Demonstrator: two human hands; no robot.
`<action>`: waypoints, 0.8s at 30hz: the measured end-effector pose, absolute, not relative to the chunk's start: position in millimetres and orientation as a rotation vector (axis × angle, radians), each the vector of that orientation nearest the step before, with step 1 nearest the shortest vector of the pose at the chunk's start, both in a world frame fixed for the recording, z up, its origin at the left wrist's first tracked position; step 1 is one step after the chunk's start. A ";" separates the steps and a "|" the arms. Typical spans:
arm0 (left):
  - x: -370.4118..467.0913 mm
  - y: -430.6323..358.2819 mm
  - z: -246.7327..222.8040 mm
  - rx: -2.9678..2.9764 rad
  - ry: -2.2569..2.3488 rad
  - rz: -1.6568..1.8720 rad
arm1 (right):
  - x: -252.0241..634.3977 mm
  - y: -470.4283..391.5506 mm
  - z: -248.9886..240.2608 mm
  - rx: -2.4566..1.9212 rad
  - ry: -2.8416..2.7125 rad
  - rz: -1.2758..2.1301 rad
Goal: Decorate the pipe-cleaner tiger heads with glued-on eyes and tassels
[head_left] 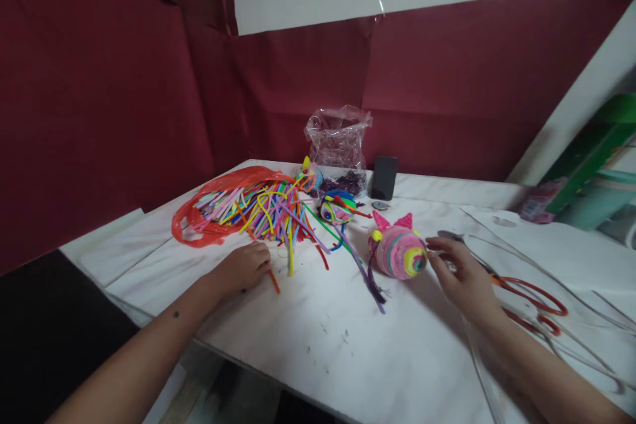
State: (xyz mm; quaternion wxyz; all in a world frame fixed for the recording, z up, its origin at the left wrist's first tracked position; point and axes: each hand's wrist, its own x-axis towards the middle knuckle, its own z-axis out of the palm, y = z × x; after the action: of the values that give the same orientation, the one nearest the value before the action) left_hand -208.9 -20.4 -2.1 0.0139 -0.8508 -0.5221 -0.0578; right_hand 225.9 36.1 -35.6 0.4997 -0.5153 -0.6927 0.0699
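Observation:
My left hand [247, 268] rests on the table with its fingers curled down over an orange pipe cleaner [275, 281], whose end sticks out past the fingertips. Just beyond lies a heap of many-coloured pipe cleaners [268, 205] spilling from a red plastic bag [199, 238]. On the other side, my right hand [460, 275] is open, fingers apart, close beside a pink pipe-cleaner animal [396, 252] with pointed ears and a yellow-ringed snout. Whether a fingertip touches it I cannot tell. A smaller multicoloured wound figure [338, 207] lies behind it.
A clear plastic bag [340, 146] with dark purple strands stands at the back, beside another small blue figure [311, 175]. A black phone [384, 177] leans near a small round disc [380, 205]. Orange-handled scissors [534, 295] and loose pale strips [479, 364] lie at right.

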 end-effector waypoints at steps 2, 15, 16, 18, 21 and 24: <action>-211.3 -18.4 0.5 -2.600 -1.712 -0.184 | 225.2 36.4 -36.3 -1.258 -1.673 0.196; -186.4 -6.7 6.1 -2.663 -1.576 -0.408 | 221.4 32.8 -32.1 -1.213 -1.706 0.214; -176.9 1.0 8.1 -2.672 -1.533 -0.402 | 221.4 32.8 -32.6 -1.207 -1.707 0.215; -155.8 17.3 9.8 -2.650 -1.452 -0.390 | 221.9 32.9 -33.5 -1.197 -1.705 0.194; -128.9 37.9 6.9 -2.642 -1.294 -0.331 | 223.9 32.8 -32.8 -1.189 -1.690 0.100; -124.9 50.2 1.8 -2.629 -1.299 -0.184 | 225.4 32.1 -29.1 -1.173 -1.698 0.036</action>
State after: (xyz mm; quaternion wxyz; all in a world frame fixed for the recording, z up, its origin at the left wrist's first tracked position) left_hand -124.9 50.2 1.8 0.1018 -0.8902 -0.4398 -0.0622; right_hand 225.4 32.1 -29.1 0.5132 -0.4878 -0.7060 0.0149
